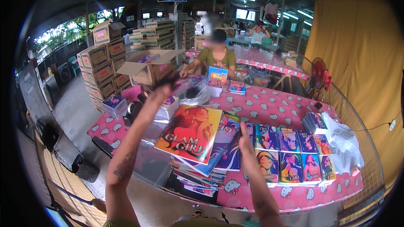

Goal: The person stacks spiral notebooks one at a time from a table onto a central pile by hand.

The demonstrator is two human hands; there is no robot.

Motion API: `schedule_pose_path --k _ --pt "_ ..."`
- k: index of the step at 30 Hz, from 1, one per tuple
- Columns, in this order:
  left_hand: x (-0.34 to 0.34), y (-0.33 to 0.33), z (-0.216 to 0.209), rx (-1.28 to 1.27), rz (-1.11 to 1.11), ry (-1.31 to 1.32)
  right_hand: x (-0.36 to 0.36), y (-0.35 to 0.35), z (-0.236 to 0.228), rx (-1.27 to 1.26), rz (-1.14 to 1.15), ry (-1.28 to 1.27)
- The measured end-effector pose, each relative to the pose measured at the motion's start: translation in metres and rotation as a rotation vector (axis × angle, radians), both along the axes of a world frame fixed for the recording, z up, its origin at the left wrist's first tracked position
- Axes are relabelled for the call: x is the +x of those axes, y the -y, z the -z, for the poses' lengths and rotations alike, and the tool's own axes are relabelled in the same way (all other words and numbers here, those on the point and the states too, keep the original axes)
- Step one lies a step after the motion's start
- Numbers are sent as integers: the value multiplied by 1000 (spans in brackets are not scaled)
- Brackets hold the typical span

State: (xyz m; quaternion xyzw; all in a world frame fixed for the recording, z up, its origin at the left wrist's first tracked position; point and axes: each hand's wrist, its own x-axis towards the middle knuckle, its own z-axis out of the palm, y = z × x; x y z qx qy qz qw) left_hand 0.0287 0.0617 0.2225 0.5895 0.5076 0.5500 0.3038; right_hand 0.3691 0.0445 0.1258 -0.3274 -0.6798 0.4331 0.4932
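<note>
A tall, uneven stack of spiral notebooks [202, 172] stands at the table's near edge in front of me. On top lies a yellow and orange notebook [191, 132] with a red-haired figure on its cover, set askew over purple and blue ones. My right hand [245, 138] is upright along the stack's right side, fingers stretched out; whether it touches the notebooks I cannot tell. My left hand [166, 87] reaches far across, past the stack, close to a white-paged pile of notebooks [168, 108] and clear plastic wrap [198, 94]. Motion smears its fingers, and any held thing is unclear.
Rows of notebook piles [290, 155] cover the right of the pink patterned table [269, 103]. A white plastic bag [343, 141] lies at the right end. Across the table sits a person [216, 54] beside an open carton [149, 69]. Stacked cartons [101, 65] stand left; a red fan [318, 73] stands right.
</note>
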Motion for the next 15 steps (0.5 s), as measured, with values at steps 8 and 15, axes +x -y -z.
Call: schedule_pose_path --k 8,15 --pt "61 13 45 -253 197 24 -31 13 -7 13 6 -45" --pt "120 122 -1 460 -226 -311 -17 -85 -76 434 101 465"
